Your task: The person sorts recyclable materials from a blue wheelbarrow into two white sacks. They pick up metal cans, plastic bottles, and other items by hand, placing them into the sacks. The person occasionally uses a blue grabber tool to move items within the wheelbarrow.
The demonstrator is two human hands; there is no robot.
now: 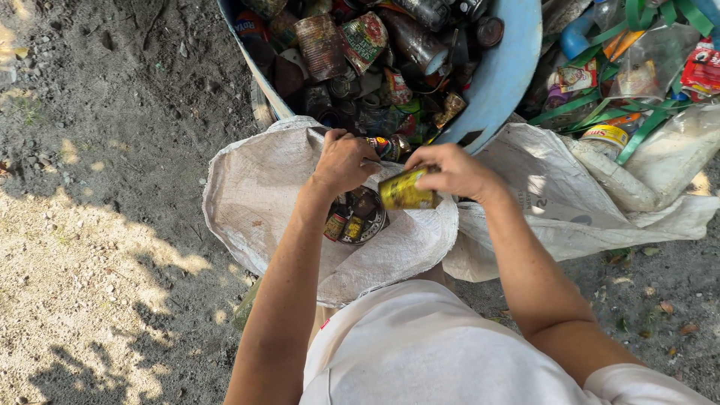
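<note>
My right hand (455,171) grips a dented yellow tin can (405,191) over the mouth of a white woven sack (255,195). My left hand (343,161) is closed on the sack's far rim, next to a small coloured can (386,146). Inside the sack several crushed cans (354,216) lie in a heap. Just beyond my hands stands a blue plastic barrel (506,67), tipped toward me and filled with several rusty and printed tin cans (345,45).
Bare sandy ground (97,225) with patches of sun spreads to the left. At the upper right lies a pile of plastic waste, bottles and green strapping (630,82) on another white sack (570,217). My white shirt fills the bottom.
</note>
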